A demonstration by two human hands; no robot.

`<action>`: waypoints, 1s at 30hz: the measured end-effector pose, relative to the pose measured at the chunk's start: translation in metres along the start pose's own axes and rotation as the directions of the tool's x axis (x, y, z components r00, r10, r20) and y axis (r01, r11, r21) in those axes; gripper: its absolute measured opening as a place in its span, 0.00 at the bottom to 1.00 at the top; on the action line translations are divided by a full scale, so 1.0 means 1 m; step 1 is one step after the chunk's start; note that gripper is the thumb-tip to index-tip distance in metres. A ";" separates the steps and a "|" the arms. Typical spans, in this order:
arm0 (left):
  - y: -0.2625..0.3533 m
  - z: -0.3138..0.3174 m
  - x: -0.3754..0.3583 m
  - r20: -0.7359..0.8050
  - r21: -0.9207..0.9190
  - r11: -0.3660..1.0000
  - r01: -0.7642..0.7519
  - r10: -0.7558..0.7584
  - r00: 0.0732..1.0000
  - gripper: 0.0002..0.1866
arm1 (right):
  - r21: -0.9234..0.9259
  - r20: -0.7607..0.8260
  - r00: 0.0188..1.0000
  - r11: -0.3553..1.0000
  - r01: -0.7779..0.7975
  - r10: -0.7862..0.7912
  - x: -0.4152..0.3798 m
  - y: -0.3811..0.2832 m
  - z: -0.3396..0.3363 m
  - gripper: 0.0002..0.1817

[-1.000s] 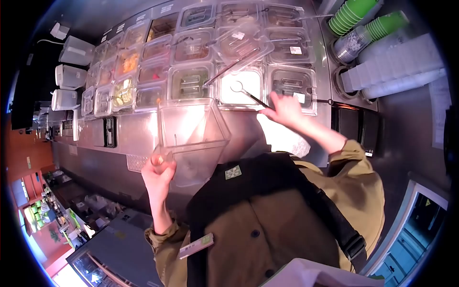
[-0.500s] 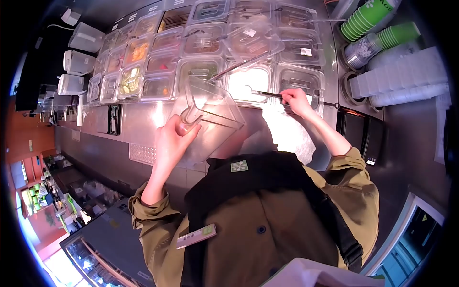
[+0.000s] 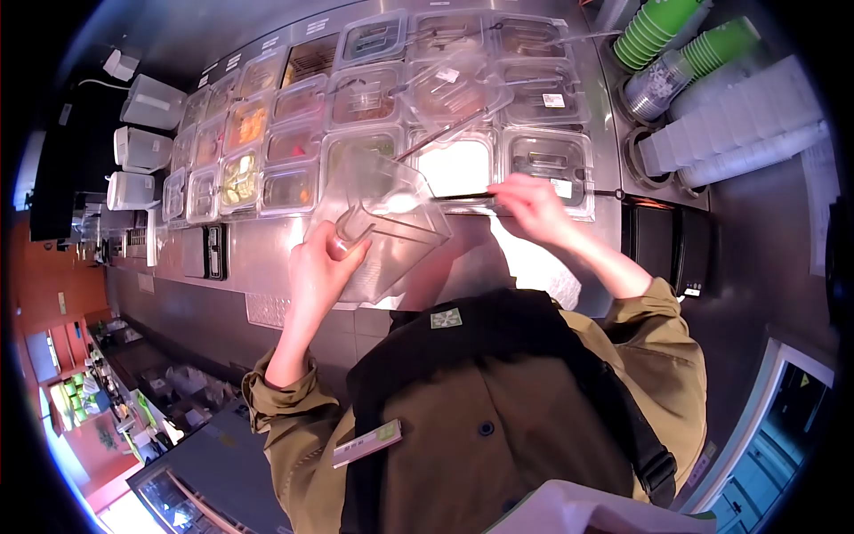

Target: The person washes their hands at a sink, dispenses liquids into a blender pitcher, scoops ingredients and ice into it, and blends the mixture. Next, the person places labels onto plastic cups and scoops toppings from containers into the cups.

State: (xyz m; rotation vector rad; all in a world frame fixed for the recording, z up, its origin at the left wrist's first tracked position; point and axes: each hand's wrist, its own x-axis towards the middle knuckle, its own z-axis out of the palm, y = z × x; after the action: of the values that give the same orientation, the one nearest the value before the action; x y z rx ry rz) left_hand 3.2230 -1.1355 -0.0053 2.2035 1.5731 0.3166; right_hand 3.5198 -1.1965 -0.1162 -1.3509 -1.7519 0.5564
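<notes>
My left hand [image 3: 322,265] grips the near edge of a clear, square-sided plastic container [image 3: 396,258], which is tilted over the counter's front edge. In my right hand [image 3: 534,209] is the dark handle of a long utensil [image 3: 467,196]. The handle points left, and its far end is at the container's mouth; the head is hard to make out there. Just beyond, a pan [image 3: 455,165] with bright white contents stands uncovered, its contents washed out by glare. A metallic bar [image 3: 449,131] slants across the pan's back left corner.
Rows of clear lidded pans fill the counter, among them one with orange pieces [image 3: 246,126] and one with pale green slices [image 3: 240,178]. Green cups [image 3: 656,34] and stacked clear tubs [image 3: 738,129] stand at right. A small black device [image 3: 215,251] lies at left.
My right hand has moved left and slightly down, carrying the utensil's end from over the white pan to the clear container. My left hand still holds the container, nearly in place.
</notes>
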 end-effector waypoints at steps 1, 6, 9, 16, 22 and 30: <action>-0.002 0.000 -0.001 0.001 -0.005 1.000 0.008 -0.008 1.000 0.20 | 0.054 0.014 0.995 0.993 -0.103 0.103 -0.003 0.006 -0.015 0.10; -0.006 0.001 -0.002 -0.003 0.000 0.999 0.033 -0.033 0.999 0.19 | -0.500 0.041 0.995 0.864 -0.055 0.087 -0.005 0.032 -0.010 0.08; -0.003 0.001 -0.001 -0.006 0.026 1.000 0.014 -0.014 1.000 0.18 | -0.488 0.113 0.981 0.869 -0.085 0.160 -0.003 0.044 0.009 0.07; -0.007 0.005 0.001 0.003 0.073 0.997 -0.010 0.010 1.000 0.18 | 0.352 0.235 0.733 0.648 -0.676 0.638 -0.002 0.072 -0.020 0.11; 0.000 0.003 0.001 -0.029 0.015 1.000 -0.028 0.028 0.999 0.18 | -0.178 0.159 0.922 0.908 0.378 -0.353 0.024 -0.017 0.010 0.12; -0.002 -0.002 -0.010 -0.048 -0.017 0.999 -0.032 0.031 0.998 0.18 | -0.117 -0.052 0.993 0.987 -0.112 0.107 -0.004 0.024 -0.034 0.09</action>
State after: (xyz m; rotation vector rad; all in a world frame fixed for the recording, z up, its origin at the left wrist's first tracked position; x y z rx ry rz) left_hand 3.2174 -1.1436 -0.0038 2.2244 1.5552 0.3936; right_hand 3.5616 -1.1979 -0.1167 -1.5393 -1.7049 0.4829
